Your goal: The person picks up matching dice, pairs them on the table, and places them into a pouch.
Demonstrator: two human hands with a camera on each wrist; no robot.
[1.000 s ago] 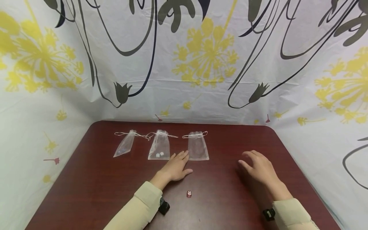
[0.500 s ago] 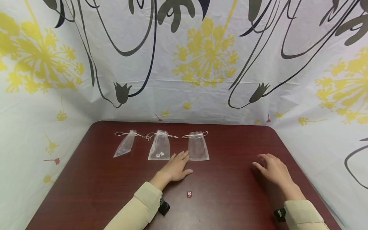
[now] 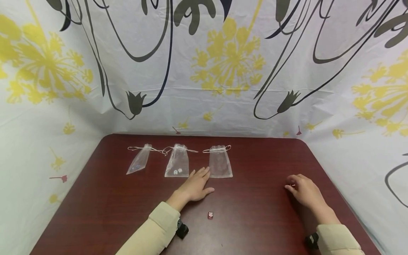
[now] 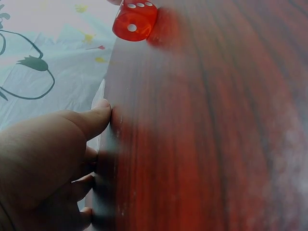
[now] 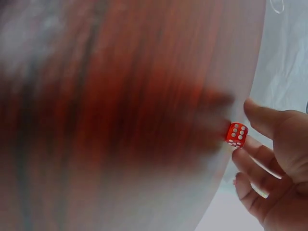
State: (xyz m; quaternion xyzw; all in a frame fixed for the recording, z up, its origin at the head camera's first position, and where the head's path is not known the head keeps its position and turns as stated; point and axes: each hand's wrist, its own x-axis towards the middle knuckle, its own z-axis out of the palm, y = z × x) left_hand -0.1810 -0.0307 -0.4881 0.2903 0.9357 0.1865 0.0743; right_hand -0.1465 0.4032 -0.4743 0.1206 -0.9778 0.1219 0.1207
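Note:
My left hand [image 3: 192, 186] lies flat on the table, fingers straight, its fingertips at the lower left corner of a sheer white drawstring pouch [image 3: 220, 164]. A red die [image 3: 210, 215] with white pips sits on the table below that hand; the left wrist view shows this translucent red die [image 4: 134, 21] beyond the thumb. Far to the right, my right hand [image 3: 306, 191] is lowered around a second red die [image 5: 237, 134]. In the right wrist view the thumb stands apart from this die, and the loosely bent fingers are close behind it; contact is unclear.
Two more sheer pouches lie to the left: a middle pouch [image 3: 175, 159] with two white dice [image 3: 177, 171] inside, and a slanted pouch [image 3: 140, 161] holding small blue-marked dice [image 3: 135, 167]. A patterned curtain [image 3: 159, 117] hangs around the dark red table [image 3: 127, 212].
My right hand has moved right and slightly toward me, and its thumb and fingers have drawn closer together around the second die. The left hand has stayed put.

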